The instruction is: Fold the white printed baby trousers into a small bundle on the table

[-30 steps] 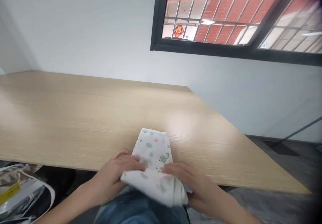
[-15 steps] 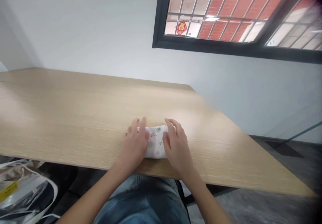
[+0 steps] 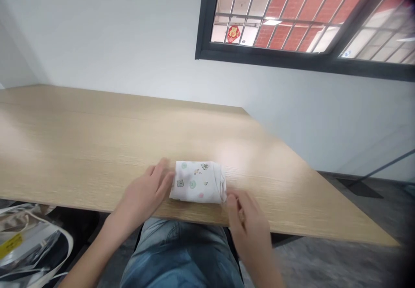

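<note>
A small folded white cloth (image 3: 198,181) printed with little green and pink animal figures lies on the light wooden table (image 3: 97,141), close to its near edge. My left hand (image 3: 146,197) rests flat beside the cloth's left edge, fingers spread and just touching it. Just off the cloth's lower right corner, my right hand (image 3: 249,227) hovers at the table edge with loosely extended fingers and holds nothing.
A silvery plastic bag (image 3: 29,245) with a yellow label lies on the floor at the lower left. My lap in blue jeans (image 3: 181,257) is under the table edge. A white wall and a barred window (image 3: 292,20) stand behind the table.
The cloth, folded over from the table edge one second ago, now lies compact on the table. Both hands have slid off its top and drawn back toward me.
</note>
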Motion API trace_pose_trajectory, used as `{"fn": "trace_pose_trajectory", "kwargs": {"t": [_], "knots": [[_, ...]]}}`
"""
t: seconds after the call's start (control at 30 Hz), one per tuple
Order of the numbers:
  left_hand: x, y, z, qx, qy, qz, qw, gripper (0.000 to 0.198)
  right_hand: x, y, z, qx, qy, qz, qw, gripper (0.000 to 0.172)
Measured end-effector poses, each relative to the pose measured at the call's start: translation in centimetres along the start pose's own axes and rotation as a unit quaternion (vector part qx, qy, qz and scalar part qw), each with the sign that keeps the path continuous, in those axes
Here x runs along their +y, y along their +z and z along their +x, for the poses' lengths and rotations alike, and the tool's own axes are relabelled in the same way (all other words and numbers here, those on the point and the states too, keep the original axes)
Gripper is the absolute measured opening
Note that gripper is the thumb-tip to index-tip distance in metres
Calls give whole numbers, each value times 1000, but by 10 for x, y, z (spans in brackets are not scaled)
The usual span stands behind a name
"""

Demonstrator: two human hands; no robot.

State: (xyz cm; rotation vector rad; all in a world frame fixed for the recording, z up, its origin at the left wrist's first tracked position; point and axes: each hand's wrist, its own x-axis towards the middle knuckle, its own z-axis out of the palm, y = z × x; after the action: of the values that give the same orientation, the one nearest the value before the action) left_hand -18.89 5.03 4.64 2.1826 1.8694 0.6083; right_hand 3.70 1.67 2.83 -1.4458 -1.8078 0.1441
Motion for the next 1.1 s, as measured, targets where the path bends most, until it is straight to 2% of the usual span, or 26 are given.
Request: {"fn": "trace_pose_trajectory", "kwargs": {"t": [0.07, 0.13, 0.23, 0.3, 0.37, 0.53, 0.67, 0.73, 0.8, 0.9, 0.97, 1.03, 1.1], "knots": [[23, -4, 24, 13, 54, 21, 998, 47, -18, 8, -16, -21, -29, 8, 999, 27], [41, -2, 51, -5, 116, 61, 991, 36, -29, 17, -25, -48, -46, 8, 998, 25], [51, 4, 71, -56, 133, 85, 986, 25, -28, 21, -22, -48, -23, -2, 999, 25], [45, 8, 65, -72, 119, 77, 987, 28, -18, 19, -10, -55, 7, -7, 998, 27], [37, 13, 47, -75, 106, 68, 989, 31, -7, 17, 6, -72, 34, -7, 997, 29], [31, 36, 0, -3, 34, -28, 999, 28, 2, 31, 39, -106, 56, -24, 992, 22], [41, 47, -5, 28, -9, -169, 985, 19, -3, 40, 44, -106, 84, -17, 991, 17], [47, 50, -2, 22, -34, -266, 963, 21, -2, 38, 44, -107, 109, 21, 988, 17], [52, 52, 1, 8, -40, -378, 925, 29, 0, 33, 43, -107, 136, 77, 982, 19], [61, 56, 1, -13, -17, -564, 826, 34, 7, 27, 39, -80, 168, 193, 963, 19], [68, 55, -2, -17, -1, -640, 768, 26, 14, 19, 30, -51, 182, 296, 936, 20], [80, 55, -9, -34, 17, -664, 747, 18, 25, 5, 13, -44, 196, 385, 901, 30], [97, 60, -19, -73, 67, -663, 742, 14, 36, -18, -10, -38, 207, 420, 883, 39]]}}
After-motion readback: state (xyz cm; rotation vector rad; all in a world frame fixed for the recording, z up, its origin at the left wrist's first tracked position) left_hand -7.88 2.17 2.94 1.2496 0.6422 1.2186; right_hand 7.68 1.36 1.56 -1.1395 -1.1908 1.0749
